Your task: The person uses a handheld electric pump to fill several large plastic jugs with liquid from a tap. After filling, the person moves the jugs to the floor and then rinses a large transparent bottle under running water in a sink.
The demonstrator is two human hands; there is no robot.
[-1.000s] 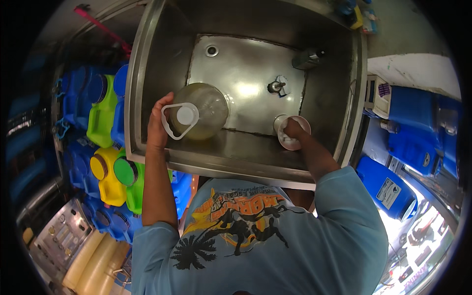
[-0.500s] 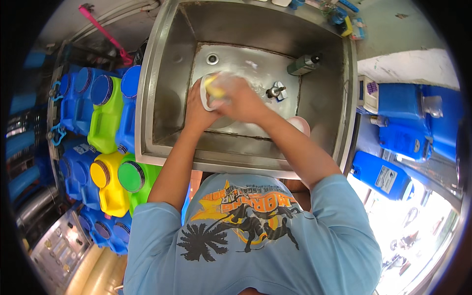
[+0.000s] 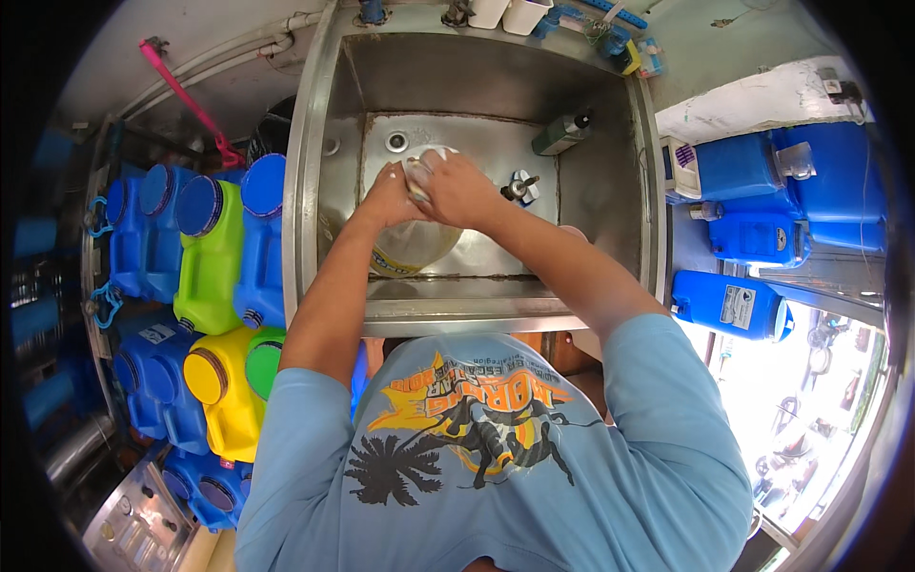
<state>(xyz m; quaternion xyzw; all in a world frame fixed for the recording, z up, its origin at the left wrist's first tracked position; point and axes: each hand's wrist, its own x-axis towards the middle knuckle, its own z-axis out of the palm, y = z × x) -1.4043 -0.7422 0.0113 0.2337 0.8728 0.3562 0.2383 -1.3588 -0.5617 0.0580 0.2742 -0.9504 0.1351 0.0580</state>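
My left hand (image 3: 383,197) and my right hand (image 3: 456,191) are pressed together over the left side of a steel sink (image 3: 610,205). Their fingers close on a yellowish sponge (image 3: 416,181), which is mostly hidden, and white foam shows on the fingers. Just below them, a round, see-through tub (image 3: 424,250) with a yellowish lower edge rests on the sink floor, partly covered by my hands. A small pink dish (image 3: 573,232) peeks out beside my right forearm.
A dark green bottle (image 3: 560,135) lies at the sink's right wall, near a metal fitting (image 3: 520,188). White containers (image 3: 525,15) line the back ledge. Blue, green and yellow jugs (image 3: 217,377) crowd the left; blue jugs (image 3: 729,305) stand right.
The white, round-rimmed vessel my left hand held has gone from view. Both hands have come together around the sponge, and the tub beneath shows more. The whole view has shifted slightly.
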